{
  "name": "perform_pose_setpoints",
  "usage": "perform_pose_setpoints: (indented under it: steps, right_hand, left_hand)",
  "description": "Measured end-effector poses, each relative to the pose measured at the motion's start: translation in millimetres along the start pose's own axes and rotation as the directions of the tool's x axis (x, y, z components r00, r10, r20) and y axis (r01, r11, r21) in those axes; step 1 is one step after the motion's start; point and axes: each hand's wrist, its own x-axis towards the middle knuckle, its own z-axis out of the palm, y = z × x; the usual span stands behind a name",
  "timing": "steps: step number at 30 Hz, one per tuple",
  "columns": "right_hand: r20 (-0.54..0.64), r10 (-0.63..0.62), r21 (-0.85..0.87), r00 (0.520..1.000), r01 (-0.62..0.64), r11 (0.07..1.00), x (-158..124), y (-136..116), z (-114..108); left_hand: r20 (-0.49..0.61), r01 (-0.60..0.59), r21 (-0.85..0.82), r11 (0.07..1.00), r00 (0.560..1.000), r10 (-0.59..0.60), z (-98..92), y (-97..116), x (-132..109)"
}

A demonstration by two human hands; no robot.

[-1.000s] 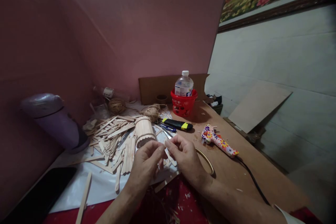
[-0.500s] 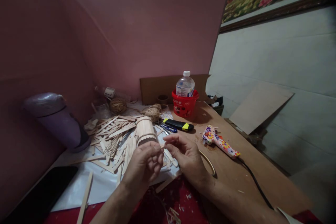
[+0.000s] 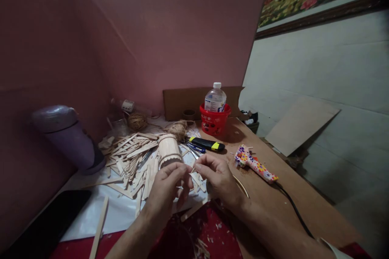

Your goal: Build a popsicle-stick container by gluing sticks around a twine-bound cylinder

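Note:
In front of me, my left hand (image 3: 170, 184) and my right hand (image 3: 220, 180) come close together at the fingertips. A tiny pale sliver of wood (image 3: 192, 170) shows between them, pinched by my right thumb and forefinger. My left thumb and forefinger are also closed, though what they hold is hidden. Just behind my left hand lies a small barrel of craft sticks (image 3: 169, 147), bound with twine and tilted with its dark end toward me. Loose craft sticks (image 3: 133, 158) are heaped to its left.
A yellow-black utility knife (image 3: 206, 144) lies behind my right hand. Further right is a flowered glue gun (image 3: 255, 164) with a trailing cord. A red bucket (image 3: 214, 123) holds a plastic bottle (image 3: 215, 99). Twine balls (image 3: 137, 121), a purple tumbler (image 3: 71, 141) and a black phone (image 3: 50, 222) stand or lie leftward.
My right fingertips have shifted slightly right and pinch closer together, with the pale sliver now tilted between the hands. My left fingers have turned a little. The things on the table stay put.

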Motion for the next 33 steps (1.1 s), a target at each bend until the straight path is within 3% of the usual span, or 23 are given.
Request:
perform_pose_setpoints:
  steps: [10, 16, 25, 33]
  right_hand:
    - [-0.045, 0.103, 0.07, 0.994, -0.1, 0.993, 1.5, 4.3, 3.7]
    - [0.022, 0.146, 0.131, 0.989, -0.148, 0.98, 3.6, 2.3, 2.0]
    - [-0.036, 0.198, 0.041, 0.98, -0.196, 0.98, 3.4, -1.3, 3.2]
    - [-0.032, 0.143, 0.059, 0.989, -0.141, 0.988, 3.5, 6.0, 3.2]
  left_hand:
    - [-0.009, -0.011, 0.149, 0.989, 1.0, 0.012, -3.2, -1.7, 0.0]
    - [-0.061, 0.012, 0.097, 0.995, 0.998, -0.006, -3.4, -2.2, 1.8]
    - [-0.029, -0.001, 0.105, 0.994, 1.0, 0.004, -2.5, -3.4, 3.2]
    - [-0.006, 0.039, 0.037, 0.999, 0.999, -0.039, -2.1, -1.2, 1.7]
